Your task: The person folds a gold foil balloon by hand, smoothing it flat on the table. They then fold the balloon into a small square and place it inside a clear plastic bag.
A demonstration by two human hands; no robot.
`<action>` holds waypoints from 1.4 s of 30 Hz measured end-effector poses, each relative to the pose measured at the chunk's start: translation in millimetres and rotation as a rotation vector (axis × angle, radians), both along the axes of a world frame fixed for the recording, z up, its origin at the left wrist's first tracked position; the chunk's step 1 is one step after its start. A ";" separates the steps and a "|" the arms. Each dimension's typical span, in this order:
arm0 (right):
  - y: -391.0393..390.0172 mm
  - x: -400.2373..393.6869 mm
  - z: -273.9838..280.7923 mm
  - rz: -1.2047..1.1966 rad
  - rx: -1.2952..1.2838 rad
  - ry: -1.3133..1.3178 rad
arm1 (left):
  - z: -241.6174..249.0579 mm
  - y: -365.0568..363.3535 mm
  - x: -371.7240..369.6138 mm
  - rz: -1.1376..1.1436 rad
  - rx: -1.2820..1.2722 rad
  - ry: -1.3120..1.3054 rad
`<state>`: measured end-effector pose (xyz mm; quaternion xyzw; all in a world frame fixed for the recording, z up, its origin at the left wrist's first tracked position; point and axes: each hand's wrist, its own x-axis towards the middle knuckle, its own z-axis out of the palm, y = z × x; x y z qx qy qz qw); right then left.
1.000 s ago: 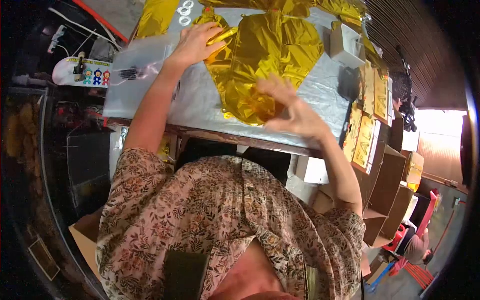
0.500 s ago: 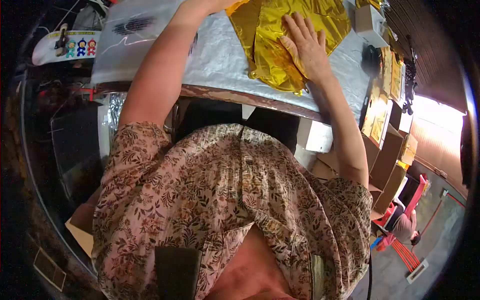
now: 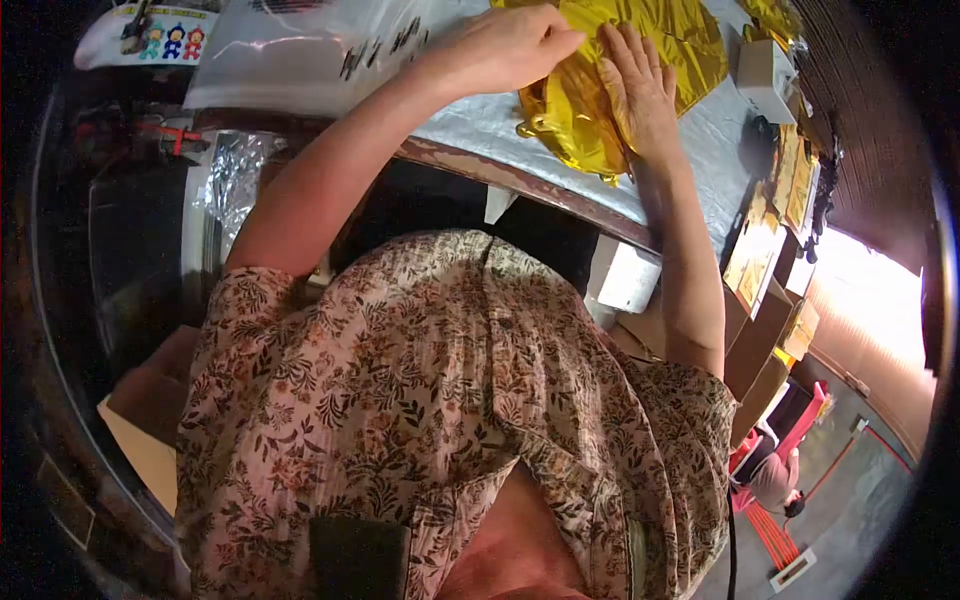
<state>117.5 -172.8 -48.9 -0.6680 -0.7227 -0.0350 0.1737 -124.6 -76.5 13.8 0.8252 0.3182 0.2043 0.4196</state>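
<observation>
Both hands crowd the gold foil (image 3: 580,110) near the tabletop (image 3: 470,125) edge: the left hand (image 3: 500,45) at its left side, the right hand (image 3: 640,95) flat on it, leaving only a narrow strip of foil between them. Left of the left hand, clear plastic bags (image 3: 300,50) cover the surface. Right of the foil, a small white box (image 3: 765,75) and a dark object (image 3: 760,135) stand close, with stacked gold packets (image 3: 755,255) beyond. Bare grey tabletop shows below the left forearm.
</observation>
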 end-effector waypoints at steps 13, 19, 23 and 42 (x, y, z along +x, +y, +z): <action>5.1 10.1 -5.3 -0.046 0.012 -0.037 | 5.0 -34.1 -3.3 -0.137 -0.814 -0.290; 4.1 2.9 -5.1 -0.032 0.060 -0.056 | 37.4 7.4 -48.8 -0.215 -0.314 0.357; -0.8 3.5 -7.1 -0.034 0.049 -0.075 | 9.7 29.3 -34.5 -0.102 0.252 0.137; -25.4 -32.0 30.2 -0.051 -0.158 -0.075 | -23.5 21.1 -23.3 -0.089 0.654 0.372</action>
